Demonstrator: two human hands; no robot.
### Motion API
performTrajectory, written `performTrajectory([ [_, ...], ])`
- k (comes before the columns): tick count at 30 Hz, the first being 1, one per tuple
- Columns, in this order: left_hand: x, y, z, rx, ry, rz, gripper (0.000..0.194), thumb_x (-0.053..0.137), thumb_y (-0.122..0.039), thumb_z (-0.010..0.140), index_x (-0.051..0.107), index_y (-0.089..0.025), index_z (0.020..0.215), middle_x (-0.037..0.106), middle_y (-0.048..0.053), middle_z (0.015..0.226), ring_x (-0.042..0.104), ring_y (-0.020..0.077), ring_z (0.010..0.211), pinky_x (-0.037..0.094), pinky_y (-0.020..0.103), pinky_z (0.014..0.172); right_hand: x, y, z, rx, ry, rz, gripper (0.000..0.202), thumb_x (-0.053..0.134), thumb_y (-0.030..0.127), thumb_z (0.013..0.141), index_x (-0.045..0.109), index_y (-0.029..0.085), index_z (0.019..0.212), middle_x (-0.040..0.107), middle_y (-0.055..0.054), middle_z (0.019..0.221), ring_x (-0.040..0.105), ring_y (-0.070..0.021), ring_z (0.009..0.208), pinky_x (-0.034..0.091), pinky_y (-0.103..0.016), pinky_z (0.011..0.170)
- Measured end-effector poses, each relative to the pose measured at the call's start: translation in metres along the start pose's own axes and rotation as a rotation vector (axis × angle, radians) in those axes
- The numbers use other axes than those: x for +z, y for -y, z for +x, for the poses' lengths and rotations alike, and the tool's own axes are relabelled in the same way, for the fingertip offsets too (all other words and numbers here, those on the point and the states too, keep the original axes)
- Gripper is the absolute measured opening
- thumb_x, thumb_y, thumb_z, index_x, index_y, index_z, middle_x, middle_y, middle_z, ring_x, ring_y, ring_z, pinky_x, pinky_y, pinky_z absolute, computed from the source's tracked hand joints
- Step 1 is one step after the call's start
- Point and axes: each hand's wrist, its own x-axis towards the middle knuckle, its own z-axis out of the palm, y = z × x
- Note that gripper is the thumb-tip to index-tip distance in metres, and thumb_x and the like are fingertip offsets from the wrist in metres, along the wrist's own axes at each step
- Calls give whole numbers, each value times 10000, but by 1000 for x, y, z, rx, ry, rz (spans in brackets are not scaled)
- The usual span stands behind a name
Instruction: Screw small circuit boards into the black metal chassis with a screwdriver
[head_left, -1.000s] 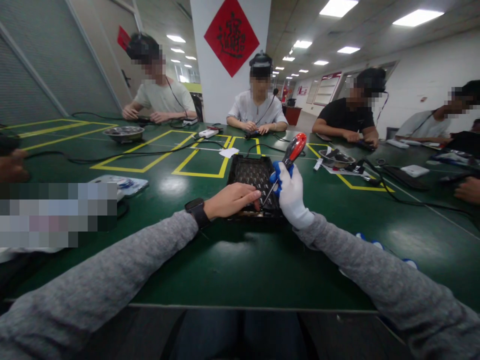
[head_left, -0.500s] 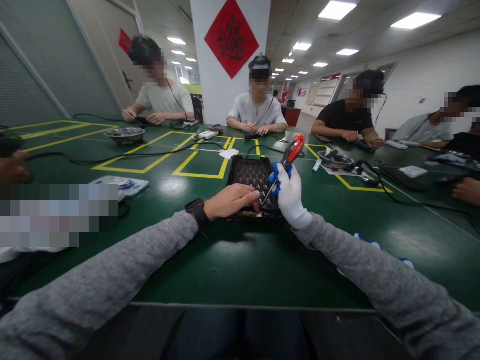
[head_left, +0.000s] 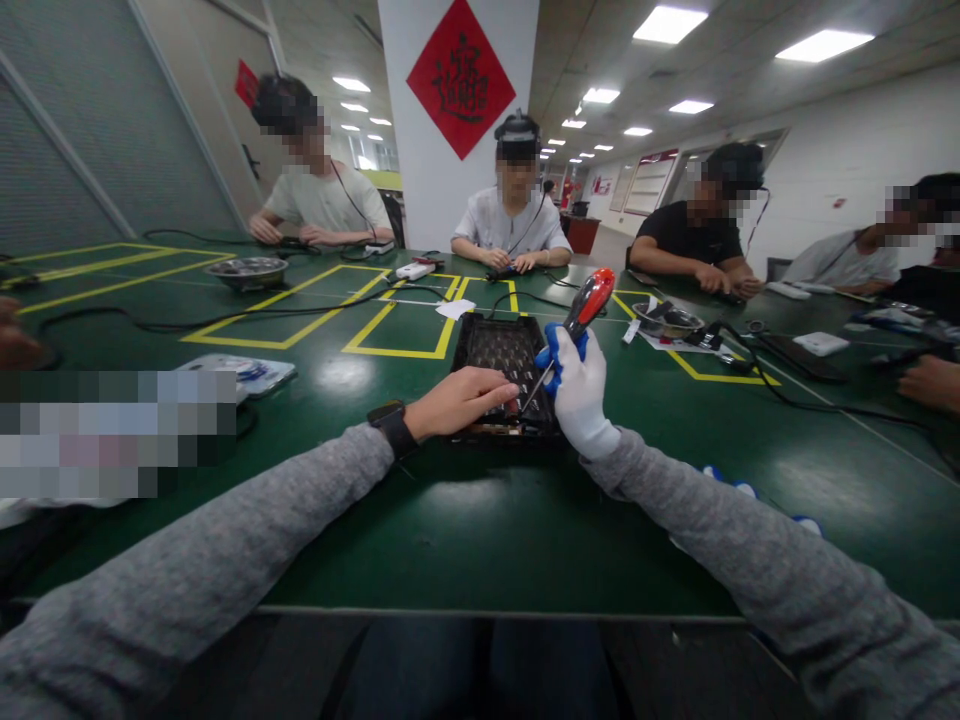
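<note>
A shallow black plastic case (head_left: 491, 345) with a ridged, studded inside lies on the green table before me. My left hand (head_left: 465, 398), bare with a black watch at its wrist, lies across the near left part of the case. Its fingers are stretched out, with the tips bent down toward the near edge; whether a small part is beneath them is hidden. In a white glove with blue fingers, my right hand (head_left: 577, 385) grips a screwdriver (head_left: 592, 300) with a red and black handle. The shaft slants down left, its tip in the near part of the case.
Several people sit across the table. Metal bowls stand at left (head_left: 249, 272) and right (head_left: 667, 318). Black cables (head_left: 187, 325) cross the table between yellow tape outlines. A white paper scrap (head_left: 455, 310) lies behind the case, a plastic packet (head_left: 240, 372) at left. Blue-and-white fingertips, apparently a glove (head_left: 745, 490), show beside my right forearm.
The view has shifted very slightly. Both hands, the screwdriver and the case keep nearly the same positions; the screwdriver tip stays in the near part of the case.
</note>
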Motion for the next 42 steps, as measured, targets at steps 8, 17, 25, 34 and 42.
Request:
performTrajectory([
  [8, 0, -3, 16, 45, -18, 74, 264, 574, -370, 795, 659, -127, 739, 614, 42, 756, 528, 116, 683, 375, 223, 642, 3, 6, -4, -11, 106, 130, 366, 507, 524, 789, 494, 218, 989, 497, 76, 564, 399, -41, 382, 312, -166, 371],
  [17, 8, -2, 15, 6, -74, -83, 265, 569, -375, 796, 651, -124, 775, 636, 39, 778, 546, 123, 721, 403, 236, 686, 2, -2, 2, 17, 180, 164, 358, 496, 506, 804, 526, 206, 997, 520, 62, 577, 398, -39, 396, 307, -164, 375],
  [25, 7, -2, 12, 33, -60, -121, 211, 535, -293, 823, 663, -126, 823, 662, 50, 819, 576, 129, 757, 419, 245, 728, 1, 0, 3, 69, 233, 143, 440, 487, 560, 787, 543, 187, 1012, 532, 60, 531, 411, -48, 370, 318, -168, 358],
  [34, 12, 2, 11, -63, -90, -157, 281, 582, -385, 776, 649, -112, 775, 656, 27, 715, 563, 116, 658, 409, 219, 631, 4, 3, 2, 79, 217, 144, 438, 513, 545, 771, 563, 183, 1011, 528, 63, 525, 426, -47, 384, 326, -166, 368],
  [42, 9, -4, 11, 19, -34, -122, 245, 483, -327, 845, 615, -121, 824, 642, 31, 791, 559, 122, 726, 412, 227, 694, 1, -1, 5, 97, 271, 185, 448, 511, 534, 779, 565, 170, 1033, 555, 50, 549, 411, -43, 365, 317, -173, 353],
])
